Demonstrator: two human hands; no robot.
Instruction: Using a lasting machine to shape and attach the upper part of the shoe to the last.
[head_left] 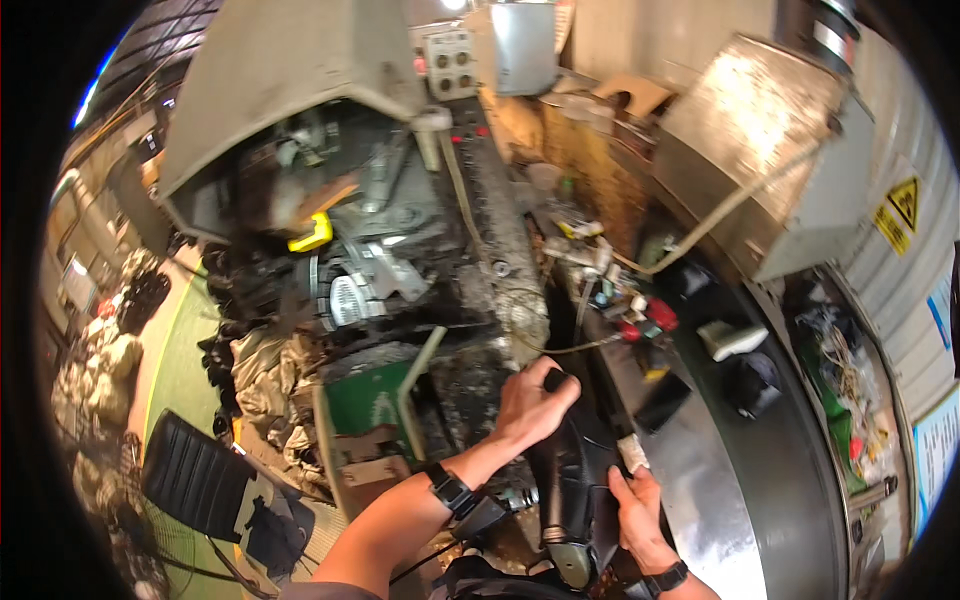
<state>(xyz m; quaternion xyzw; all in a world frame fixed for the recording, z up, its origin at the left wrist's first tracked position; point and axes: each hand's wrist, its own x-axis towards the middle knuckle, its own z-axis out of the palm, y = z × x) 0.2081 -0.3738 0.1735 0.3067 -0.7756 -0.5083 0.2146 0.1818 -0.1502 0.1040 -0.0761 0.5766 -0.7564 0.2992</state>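
A black leather boot (pixel 566 475) lies lengthwise in front of me, its near end showing a greyish plate with a small hole. My left hand (pixel 537 402) is closed round the far end, fingers curled about a rounded black tip. At the boot's right side, my right hand (pixel 638 512) grips its edge with the thumb up; most of its fingers are hidden. Just beyond that thumb is a white wrapped piece (pixel 632 454), and I cannot tell whether the hand touches it.
To the right runs a metal bench (pixel 700 500) beside a dark curved belt (pixel 800 450). A black phone-like slab (pixel 663 402) and red items (pixel 655 318) lie there. A hooded machine (pixel 290 90) stands at far left, a green panel (pixel 365 402) below. A black chair (pixel 198 475) is at left.
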